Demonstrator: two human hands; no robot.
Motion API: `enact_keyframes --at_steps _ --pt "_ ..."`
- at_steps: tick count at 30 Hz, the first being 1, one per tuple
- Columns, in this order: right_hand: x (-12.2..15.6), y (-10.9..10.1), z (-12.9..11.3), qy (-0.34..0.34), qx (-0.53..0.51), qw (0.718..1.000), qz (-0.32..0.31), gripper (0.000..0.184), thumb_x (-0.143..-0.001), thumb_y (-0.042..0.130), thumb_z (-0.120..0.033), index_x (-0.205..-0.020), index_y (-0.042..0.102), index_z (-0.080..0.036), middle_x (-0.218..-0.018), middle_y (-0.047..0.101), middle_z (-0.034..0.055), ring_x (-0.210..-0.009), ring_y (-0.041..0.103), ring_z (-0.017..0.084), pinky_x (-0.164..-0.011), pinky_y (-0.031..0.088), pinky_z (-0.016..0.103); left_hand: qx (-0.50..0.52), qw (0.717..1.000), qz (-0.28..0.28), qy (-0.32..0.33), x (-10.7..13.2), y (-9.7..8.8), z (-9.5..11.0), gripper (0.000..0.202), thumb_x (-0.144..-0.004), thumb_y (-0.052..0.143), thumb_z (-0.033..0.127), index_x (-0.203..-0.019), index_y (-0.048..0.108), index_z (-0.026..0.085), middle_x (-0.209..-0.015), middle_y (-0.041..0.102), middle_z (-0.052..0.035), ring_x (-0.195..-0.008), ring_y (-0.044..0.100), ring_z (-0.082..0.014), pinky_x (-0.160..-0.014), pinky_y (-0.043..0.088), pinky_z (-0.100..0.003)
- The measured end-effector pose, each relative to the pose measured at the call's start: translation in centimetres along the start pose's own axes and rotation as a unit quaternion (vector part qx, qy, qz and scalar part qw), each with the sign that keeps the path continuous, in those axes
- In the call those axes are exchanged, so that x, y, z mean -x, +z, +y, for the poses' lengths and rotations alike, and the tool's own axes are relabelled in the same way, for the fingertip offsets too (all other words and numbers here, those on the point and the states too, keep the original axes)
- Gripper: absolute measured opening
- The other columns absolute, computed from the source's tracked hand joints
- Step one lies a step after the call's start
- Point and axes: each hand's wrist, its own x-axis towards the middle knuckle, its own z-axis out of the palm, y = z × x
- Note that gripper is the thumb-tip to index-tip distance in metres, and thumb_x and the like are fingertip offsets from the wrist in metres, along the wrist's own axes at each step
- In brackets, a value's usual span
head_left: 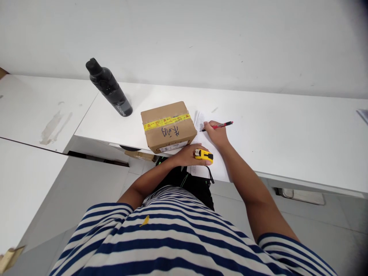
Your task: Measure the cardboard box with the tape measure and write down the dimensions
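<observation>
Far left on the white tabletop [301,142] there's a scuffed, peeled-looking patch [52,128]. Moving right, a dark bottle [110,90] with a black cap stands toward the far side, with pale lettering low on its side. Right of that, and nearer to me, sits a cardboard box [158,136] with yellow tape across the top, some dark handwriting, and a white label on its near side.

Just off the box's near right corner is my left hand [189,155], fingers wrapped round a yellow tape measure [206,155] with a black strip on it. A thin black strap [211,177] hangs down just nearer to me. White paper [222,168] lies beside that hand, running along the near edge.

Right of the box, my right hand [217,134] rests by pages with small writing [199,119], pinching a red pen [223,125] with its dark tip pointing left, down by the paper. Way over at the far right edge, some thin flat thing [363,115] pokes into view, too cut off to tell what.
</observation>
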Motion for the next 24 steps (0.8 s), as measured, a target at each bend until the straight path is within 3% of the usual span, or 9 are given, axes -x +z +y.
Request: enact_keyframes --at_steps 6,11,20,24 --pt "0.35 -0.10 -0.15 -0.007 -0.002 1.000 0.003 0.050 -0.084 0.060 -0.068 -0.059 0.047 -0.027 -0.063 0.058 0.0017 -0.071 0.056 0.021 -0.072 0.049 0.038 0.001 1.000 -0.002 0.004 -0.19 0.00 -0.38 0.062 -0.074 0.085 0.063 -0.117 0.076 0.019 -0.124 0.079 -0.0104 -0.139 0.065 -0.0322 -0.127 0.044 -0.045" --pt "0.43 -0.10 -0.11 -0.007 -0.005 1.000 0.003 0.045 -0.084 0.061 -0.061 -0.058 0.048 -0.027 -0.061 0.058 0.0016 -0.068 0.055 0.020 -0.070 0.048 0.038 -0.003 1.000 0.001 0.001 -0.14 -0.18 -0.03 0.059 -0.075 0.086 0.062 -0.116 0.077 0.020 -0.120 0.079 -0.0088 -0.143 0.062 -0.0332 -0.121 0.048 -0.043" --pt "0.26 0.01 0.06 0.002 -0.016 1.000 0.012 0.036 -0.089 0.060 -0.043 -0.058 0.053 -0.025 -0.064 0.063 0.0022 -0.072 0.059 0.020 -0.073 0.052 0.037 0.002 1.000 0.010 0.011 -0.16 -0.13 -0.08 0.058 -0.075 0.087 0.059 -0.115 0.077 0.019 -0.114 0.078 -0.0074 -0.121 0.071 -0.0286 -0.115 0.050 -0.042" --pt "0.18 0.08 0.28 0.001 -0.018 1.000 0.019 0.040 -0.090 0.062 -0.047 -0.058 0.050 -0.026 -0.063 0.061 0.0008 -0.071 0.058 0.020 -0.072 0.051 0.037 0.012 1.000 0.001 0.005 -0.07 -0.21 0.21 0.061 -0.075 0.087 0.059 -0.117 0.076 0.017 -0.108 0.076 -0.0065 -0.104 0.071 -0.0226 -0.096 0.055 -0.034"
